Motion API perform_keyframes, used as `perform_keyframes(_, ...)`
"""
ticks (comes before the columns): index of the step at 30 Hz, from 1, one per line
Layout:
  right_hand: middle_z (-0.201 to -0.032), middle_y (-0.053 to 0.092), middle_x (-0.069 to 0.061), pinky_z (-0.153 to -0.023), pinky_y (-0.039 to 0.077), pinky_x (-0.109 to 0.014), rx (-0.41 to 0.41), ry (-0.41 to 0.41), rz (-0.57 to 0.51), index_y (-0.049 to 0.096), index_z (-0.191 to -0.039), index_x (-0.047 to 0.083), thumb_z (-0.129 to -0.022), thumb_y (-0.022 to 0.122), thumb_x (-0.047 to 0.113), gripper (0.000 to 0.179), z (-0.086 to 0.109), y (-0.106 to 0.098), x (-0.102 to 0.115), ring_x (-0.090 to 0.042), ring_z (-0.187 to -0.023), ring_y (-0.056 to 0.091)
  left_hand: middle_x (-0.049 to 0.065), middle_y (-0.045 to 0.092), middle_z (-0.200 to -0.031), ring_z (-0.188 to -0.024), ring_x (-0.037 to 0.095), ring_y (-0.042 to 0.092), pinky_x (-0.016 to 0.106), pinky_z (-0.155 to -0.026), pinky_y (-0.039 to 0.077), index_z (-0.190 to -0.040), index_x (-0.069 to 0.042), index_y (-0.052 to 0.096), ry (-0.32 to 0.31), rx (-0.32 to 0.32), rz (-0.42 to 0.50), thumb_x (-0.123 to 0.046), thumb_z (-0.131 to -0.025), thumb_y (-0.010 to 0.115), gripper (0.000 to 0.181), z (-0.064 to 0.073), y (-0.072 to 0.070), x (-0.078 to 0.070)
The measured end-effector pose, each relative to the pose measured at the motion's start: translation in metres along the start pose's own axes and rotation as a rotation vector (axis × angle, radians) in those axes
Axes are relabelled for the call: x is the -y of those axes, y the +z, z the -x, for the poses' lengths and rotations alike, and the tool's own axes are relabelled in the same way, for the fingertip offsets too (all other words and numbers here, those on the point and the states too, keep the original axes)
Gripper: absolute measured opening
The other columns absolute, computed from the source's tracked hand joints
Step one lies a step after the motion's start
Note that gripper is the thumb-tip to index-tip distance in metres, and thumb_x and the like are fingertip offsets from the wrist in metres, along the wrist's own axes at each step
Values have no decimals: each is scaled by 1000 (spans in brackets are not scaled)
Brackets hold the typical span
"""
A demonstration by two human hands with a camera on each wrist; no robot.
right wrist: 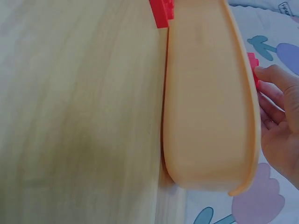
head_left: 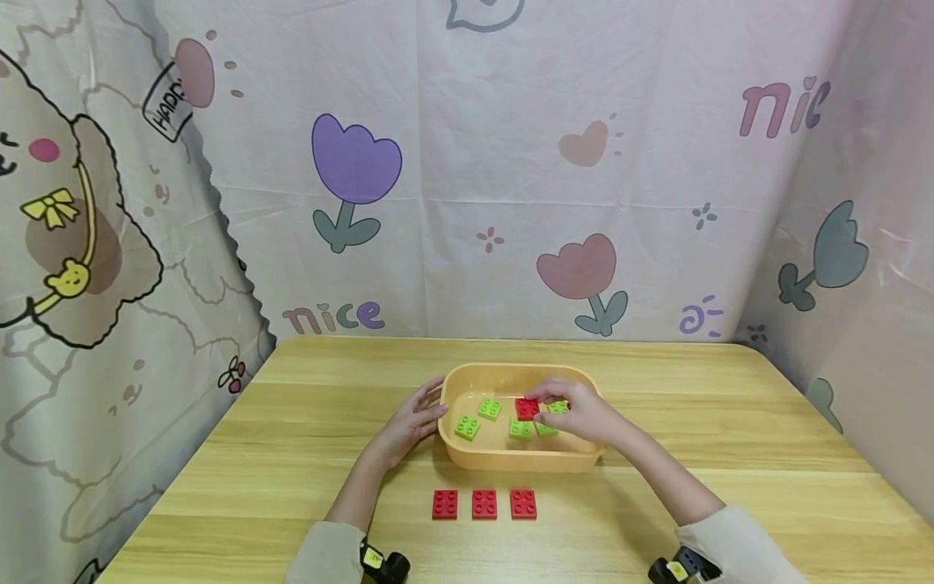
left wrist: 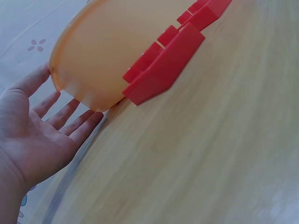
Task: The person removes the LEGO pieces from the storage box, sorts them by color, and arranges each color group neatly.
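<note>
My right hand (head_left: 584, 412) pinches a red toy building brick (head_left: 527, 409) between thumb and fingers, over the yellow-orange plastic basin (head_left: 511, 462). In the right wrist view the held brick (right wrist: 253, 70) shows just past the basin's rim. Several lime-green bricks lie inside the basin, one (head_left: 467, 427) at its left and another (head_left: 490, 408) farther back; the right hand partly covers those on the right. Against the basin's left end rests my left hand (head_left: 410, 423), its fingers (left wrist: 84, 128) extended along the outer wall.
Three red bricks sit in a row on the wooden table (head_left: 328, 454) before the basin: left (head_left: 445, 504), middle (head_left: 485, 504) and right (head_left: 523, 504). A printed cloth (head_left: 467, 162) hangs behind the table and along both sides.
</note>
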State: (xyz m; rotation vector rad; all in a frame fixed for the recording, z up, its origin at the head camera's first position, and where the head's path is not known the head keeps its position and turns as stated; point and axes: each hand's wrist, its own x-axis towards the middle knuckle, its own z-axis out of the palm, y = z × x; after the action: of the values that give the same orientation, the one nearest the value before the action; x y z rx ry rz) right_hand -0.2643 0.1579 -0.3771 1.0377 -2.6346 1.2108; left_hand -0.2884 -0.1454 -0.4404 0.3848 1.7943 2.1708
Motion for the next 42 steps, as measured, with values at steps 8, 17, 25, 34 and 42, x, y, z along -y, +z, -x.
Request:
perform_keyframes(8,-101,62,4,-79,50,-36,-37,-46,47,66,-107,10,-79,68,7,28,21,-6,12,-24,-91,57,21,17,-147,-128,35,30,39,-98,37,-145,-9,23,0,3,-1,-10,-91,55,62,0,0,0)
perform_keyframes(17,-104,61,6,-80,49,-39,-65,-51,92,66,-107,15,-82,70,17,26,49,-6,25,-19,-91,57,21,19,-147,-128,35,31,39,-97,39,-145,-9,23,12,-2,-17,-13,-91,56,63,0,0,1)
perform_keyframes(25,-108,61,5,-75,52,-39,-86,-73,72,65,-108,17,-81,71,16,28,73,-3,35,-16,-94,59,21,18,-147,-128,35,29,39,-98,37,-145,-9,23,-3,1,-13,-10,-92,54,61,0,0,-1)
perform_keyframes(34,-103,62,6,-80,49,-30,-131,-162,142,66,-107,16,-76,74,12,32,94,6,35,-14,-94,58,20,17,-148,-129,35,28,41,-100,34,-145,-9,23,-10,-3,-21,-8,-92,52,60,0,1,-2)
perform_keyframes(42,-105,62,5,-81,49,-31,-141,-125,119,66,-107,16,-77,73,12,31,105,12,29,-14,-94,59,20,19,-147,-128,35,30,40,-98,37,-144,-9,25,-5,-21,-10,-9,-92,54,60,0,2,-1)
